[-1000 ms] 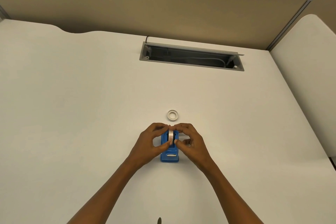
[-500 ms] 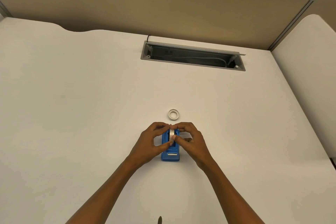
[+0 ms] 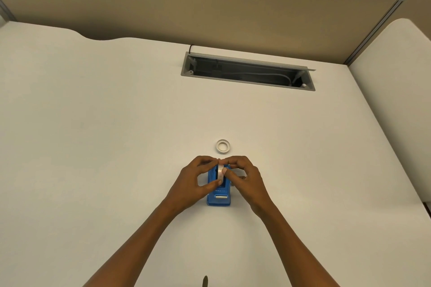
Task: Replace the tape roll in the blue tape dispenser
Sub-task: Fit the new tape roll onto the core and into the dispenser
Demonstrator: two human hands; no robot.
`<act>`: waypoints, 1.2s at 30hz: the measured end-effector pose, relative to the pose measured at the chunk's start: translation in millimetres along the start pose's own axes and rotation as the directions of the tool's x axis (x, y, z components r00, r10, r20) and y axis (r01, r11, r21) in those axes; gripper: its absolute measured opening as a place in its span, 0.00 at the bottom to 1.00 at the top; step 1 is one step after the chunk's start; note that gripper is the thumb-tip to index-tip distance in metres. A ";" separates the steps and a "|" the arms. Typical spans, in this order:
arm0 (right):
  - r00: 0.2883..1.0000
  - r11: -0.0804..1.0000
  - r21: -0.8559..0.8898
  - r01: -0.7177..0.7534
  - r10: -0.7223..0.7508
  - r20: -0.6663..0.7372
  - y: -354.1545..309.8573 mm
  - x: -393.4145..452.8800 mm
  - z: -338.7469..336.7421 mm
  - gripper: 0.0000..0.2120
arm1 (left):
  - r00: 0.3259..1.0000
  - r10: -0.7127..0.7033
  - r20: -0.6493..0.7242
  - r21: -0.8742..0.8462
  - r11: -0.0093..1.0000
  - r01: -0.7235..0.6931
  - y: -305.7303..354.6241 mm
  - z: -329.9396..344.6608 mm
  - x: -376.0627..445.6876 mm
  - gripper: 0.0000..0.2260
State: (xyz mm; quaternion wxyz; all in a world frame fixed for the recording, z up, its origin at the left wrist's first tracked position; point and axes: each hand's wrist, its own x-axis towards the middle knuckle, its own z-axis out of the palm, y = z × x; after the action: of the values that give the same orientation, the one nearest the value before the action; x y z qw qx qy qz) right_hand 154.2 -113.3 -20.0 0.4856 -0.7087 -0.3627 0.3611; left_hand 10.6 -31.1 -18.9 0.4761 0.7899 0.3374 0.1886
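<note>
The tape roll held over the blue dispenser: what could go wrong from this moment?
1. The left hand and right hand pinch the tape roll only by its edges over the blue tape dispenser; it may go in tilted and not seat.
2. Both hands hide the cradle, so the alignment is hard to judge.
3. The white ring lies loose beyond the dispenser; a hand could knock it away.
</note>
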 end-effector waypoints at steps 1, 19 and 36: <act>1.000 1.000 0.015 -0.007 0.007 0.002 -0.8 -0.2 -0.3 0.08 | 1.000 0.002 0.000 -0.001 1.000 -0.002 0.1 -0.1 0.0 0.20; 0.997 0.997 0.025 -0.075 0.075 -0.002 -6.1 6.8 0.4 0.09 | 1.000 -0.022 -0.020 -0.042 0.999 0.021 -0.8 0.8 -2.5 0.21; 0.977 0.980 0.155 -0.127 0.097 0.189 -3.8 5.8 -14.4 0.11 | 1.000 -0.003 -0.029 -0.063 0.998 0.001 -3.3 1.1 -2.8 0.15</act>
State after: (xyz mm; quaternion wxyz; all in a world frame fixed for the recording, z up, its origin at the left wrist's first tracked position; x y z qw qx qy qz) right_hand 168.8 -113.4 -13.4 0.4869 -0.6497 -0.3331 0.4795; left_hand 8.1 -32.7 -22.2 0.4958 0.7714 0.3391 0.2102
